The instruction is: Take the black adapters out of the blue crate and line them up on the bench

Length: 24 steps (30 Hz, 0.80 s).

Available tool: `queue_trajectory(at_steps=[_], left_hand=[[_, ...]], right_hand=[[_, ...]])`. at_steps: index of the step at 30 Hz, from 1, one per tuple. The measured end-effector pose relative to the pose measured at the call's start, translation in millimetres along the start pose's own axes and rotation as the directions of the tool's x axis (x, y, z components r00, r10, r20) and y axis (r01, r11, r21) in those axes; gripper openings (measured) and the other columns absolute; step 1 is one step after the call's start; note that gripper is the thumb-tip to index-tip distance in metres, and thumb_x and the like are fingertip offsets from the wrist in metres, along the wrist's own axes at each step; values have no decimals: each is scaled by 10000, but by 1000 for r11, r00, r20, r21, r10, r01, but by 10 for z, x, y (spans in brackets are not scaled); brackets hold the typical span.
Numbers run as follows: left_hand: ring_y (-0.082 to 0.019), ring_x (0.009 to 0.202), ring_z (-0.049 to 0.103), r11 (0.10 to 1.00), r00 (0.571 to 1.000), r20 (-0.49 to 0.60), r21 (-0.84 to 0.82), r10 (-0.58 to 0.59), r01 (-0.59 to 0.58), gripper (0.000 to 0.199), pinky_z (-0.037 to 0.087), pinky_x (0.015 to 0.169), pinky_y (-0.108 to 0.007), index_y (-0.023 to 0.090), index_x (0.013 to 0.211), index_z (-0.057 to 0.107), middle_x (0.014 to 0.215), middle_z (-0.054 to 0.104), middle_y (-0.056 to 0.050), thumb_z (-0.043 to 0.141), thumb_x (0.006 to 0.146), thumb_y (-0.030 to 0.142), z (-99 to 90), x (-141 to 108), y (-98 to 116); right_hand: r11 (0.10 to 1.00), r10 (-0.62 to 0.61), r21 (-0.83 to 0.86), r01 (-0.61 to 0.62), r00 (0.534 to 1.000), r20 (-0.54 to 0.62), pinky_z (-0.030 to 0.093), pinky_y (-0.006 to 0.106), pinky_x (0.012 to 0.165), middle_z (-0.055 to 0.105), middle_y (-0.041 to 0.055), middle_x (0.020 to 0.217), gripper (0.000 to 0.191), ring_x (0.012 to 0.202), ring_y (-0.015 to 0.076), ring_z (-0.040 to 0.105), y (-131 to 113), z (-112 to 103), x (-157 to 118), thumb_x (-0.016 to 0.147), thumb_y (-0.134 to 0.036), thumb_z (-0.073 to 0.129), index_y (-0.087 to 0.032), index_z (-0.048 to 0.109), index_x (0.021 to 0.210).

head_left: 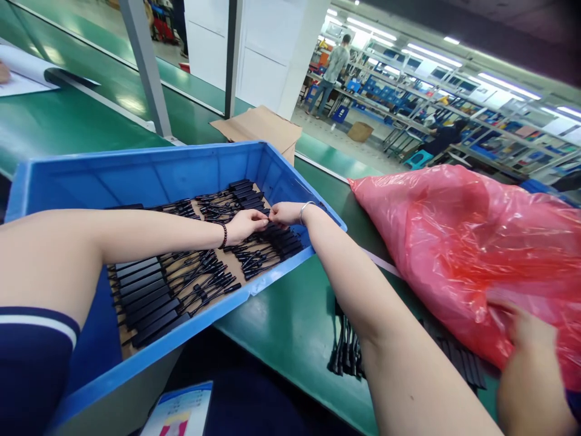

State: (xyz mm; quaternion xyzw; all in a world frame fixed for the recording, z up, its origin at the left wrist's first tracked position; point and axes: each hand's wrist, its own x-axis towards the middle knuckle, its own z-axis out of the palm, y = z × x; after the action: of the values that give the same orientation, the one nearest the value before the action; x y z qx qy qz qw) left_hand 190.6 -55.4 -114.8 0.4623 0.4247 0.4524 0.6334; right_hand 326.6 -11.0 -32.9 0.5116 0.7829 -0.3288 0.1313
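Note:
My left hand [247, 227], with a dark beaded bracelet at the wrist, reaches into a blue plastic bin [149, 158]. Its thumb and fingers are pinched, almost meeting the closed fingertips of my right hand [287, 214], which wears a silver bangle. A small dark bit shows between the two hands; what it belongs to is hidden. Below and around them lie rows of black cable adapters [147, 297], flat boxes with short cables and plugs. Brown cardboard [232, 261] shows beneath them. The adapters right under my hands are partly covered.
More black adapters [347, 345] lie on the green conveyor [281, 315] under my right forearm. A pink plastic bag [454, 236] stands at right, with another person's blurred hand [529, 339] against it. Flattened cardboard [261, 127] rests behind the bin, near a metal post [147, 72].

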Motion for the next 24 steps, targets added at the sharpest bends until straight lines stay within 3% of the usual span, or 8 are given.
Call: queue_trajectory(at_steps=[7, 13, 16, 19, 22, 23, 24], left_hand=[[-59, 594, 565, 1000, 1000, -1, -7, 30, -30, 101, 477, 621, -197, 110, 864, 567, 699, 588, 9, 597, 768, 117, 16, 9, 44], [-87, 579, 591, 995, 997, 71, 96, 29, -36, 89, 499, 657, -257, 94, 778, 578, 699, 606, -19, 641, 723, 125, 39, 0, 56], [-108, 561, 598, 959, 987, 161, 279, 1, -47, 87, 489, 610, -254, 107, 777, 568, 699, 611, -24, 612, 702, 106, 42, 40, 190], [-112, 506, 549, 808, 945, 321, 570, -55, -147, 180, 449, 583, -247, 140, 724, 604, 589, 589, 13, 621, 575, 41, 22, 97, 385], [-134, 528, 502, 601, 832, 530, 723, -165, -341, 199, 412, 644, -272, 180, 507, 611, 451, 531, 23, 657, 437, 0, 9, 105, 467], [-157, 568, 506, 546, 808, 554, 749, -202, -377, 209, 403, 683, -289, 185, 422, 578, 409, 502, 12, 687, 398, 8, 13, 89, 447], [-187, 625, 516, 498, 811, 544, 775, -214, -388, 250, 391, 730, -311, 184, 348, 527, 378, 471, -3, 723, 362, 29, 23, 64, 406]], right_hand=[[969, 55, -226, -98, 980, -189, 373, 210, 565, 613, 64, 600, 174, 545, 121, 543, -21, -82, -23, 820, -166, 482, -126, 563, 671], [952, 52, -290, -100, 984, -168, 339, 194, 520, 607, 48, 620, 170, 518, 93, 508, -37, -95, -65, 817, -155, 453, -119, 573, 702], [944, 49, -312, -107, 981, -187, 333, 186, 522, 611, 40, 632, 148, 542, 88, 508, -14, -106, -47, 796, -138, 445, -122, 573, 723], [950, 73, -283, -129, 977, -202, 337, 183, 515, 620, 40, 661, 117, 553, 89, 517, 13, -107, -23, 790, -156, 452, -128, 565, 772], [954, 93, -263, -146, 975, -203, 347, 179, 516, 615, 32, 662, 87, 548, 88, 515, 32, -90, -5, 785, -167, 472, -133, 550, 798], [956, 88, -257, -140, 975, -205, 350, 177, 518, 610, 27, 656, 82, 545, 86, 514, 38, -82, 0, 791, -172, 473, -135, 544, 807], [959, 79, -251, -131, 975, -206, 351, 176, 517, 603, 22, 647, 82, 540, 85, 512, 44, -74, 6, 802, -181, 470, -136, 538, 814]])
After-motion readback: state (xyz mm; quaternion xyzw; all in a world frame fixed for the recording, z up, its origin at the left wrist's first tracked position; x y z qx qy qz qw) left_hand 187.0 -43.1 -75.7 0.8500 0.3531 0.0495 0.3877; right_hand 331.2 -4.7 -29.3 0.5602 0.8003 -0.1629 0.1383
